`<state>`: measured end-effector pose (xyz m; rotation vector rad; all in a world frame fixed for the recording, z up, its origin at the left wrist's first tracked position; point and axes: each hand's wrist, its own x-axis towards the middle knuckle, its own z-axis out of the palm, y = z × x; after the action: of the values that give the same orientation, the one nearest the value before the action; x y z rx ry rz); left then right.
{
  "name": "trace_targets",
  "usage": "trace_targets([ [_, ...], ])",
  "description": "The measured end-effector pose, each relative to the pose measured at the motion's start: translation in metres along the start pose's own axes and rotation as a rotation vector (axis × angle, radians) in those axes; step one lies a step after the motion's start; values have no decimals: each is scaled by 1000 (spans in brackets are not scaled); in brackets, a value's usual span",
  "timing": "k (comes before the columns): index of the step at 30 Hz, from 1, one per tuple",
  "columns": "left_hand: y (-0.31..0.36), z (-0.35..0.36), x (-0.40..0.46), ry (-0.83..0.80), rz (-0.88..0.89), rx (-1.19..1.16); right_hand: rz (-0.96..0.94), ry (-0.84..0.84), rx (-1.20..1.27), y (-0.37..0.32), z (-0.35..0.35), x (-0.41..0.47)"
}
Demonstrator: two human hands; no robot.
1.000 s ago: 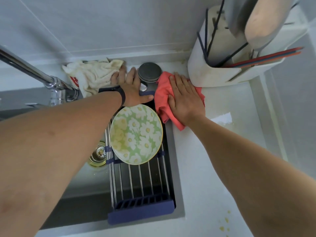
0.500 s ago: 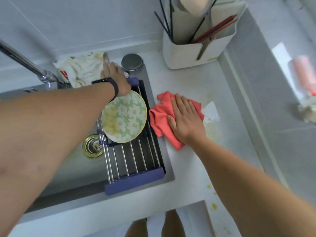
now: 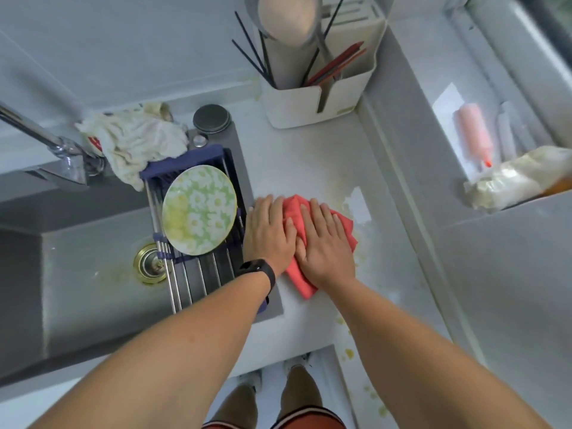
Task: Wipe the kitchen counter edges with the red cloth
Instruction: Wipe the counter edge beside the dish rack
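Both hands flat on red cloth [image 3: 312,230], fingers straight and together, pressing down — no pinch, no curl in either grip. Left hand [image 3: 268,233] over cloth's left part, close to sink edge; right hand [image 3: 325,243] over middle and right part, thumb side touching left hand. Black band [image 3: 258,272] on left wrist.

Cloth bunched on white surface [image 3: 309,168], just right of sink [image 3: 93,274], between sink rim and grey side wall. Cloth corner sticking out toward front edge under right wrist.

Yellowish stains [image 3: 349,354] on surface near front edge, right of forearm; more smearing beside cloth's right side.

Roll-up rack [image 3: 198,274] across sink's right end, green floral plate [image 3: 199,210] lying on it, near left hand, contact unclear. Brass drain [image 3: 148,264] left of rack. Chrome tap [image 3: 62,153] at far left, cream rag [image 3: 136,140] heaped behind sink beside it. Round grey lid [image 3: 212,118] next to rag. White utensil holder [image 3: 318,85] in back corner with chopsticks and a ladle. Pink bottle [image 3: 473,131] on side ledge, blurred.
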<state>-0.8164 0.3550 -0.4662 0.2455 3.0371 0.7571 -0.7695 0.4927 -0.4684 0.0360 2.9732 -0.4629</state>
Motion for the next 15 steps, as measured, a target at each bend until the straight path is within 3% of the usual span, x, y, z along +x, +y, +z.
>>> trace_targets([
  [3, -9, 6, 4, -3, 0, 18, -5, -10, -7, 5, -2, 11],
  [8, -14, 12, 5, 129, -5, -160, 23, 12, -23, 18, -8, 51],
  [15, -16, 22, 8, 174, 19, -129, 50, 56, -47, 24, -16, 121],
])
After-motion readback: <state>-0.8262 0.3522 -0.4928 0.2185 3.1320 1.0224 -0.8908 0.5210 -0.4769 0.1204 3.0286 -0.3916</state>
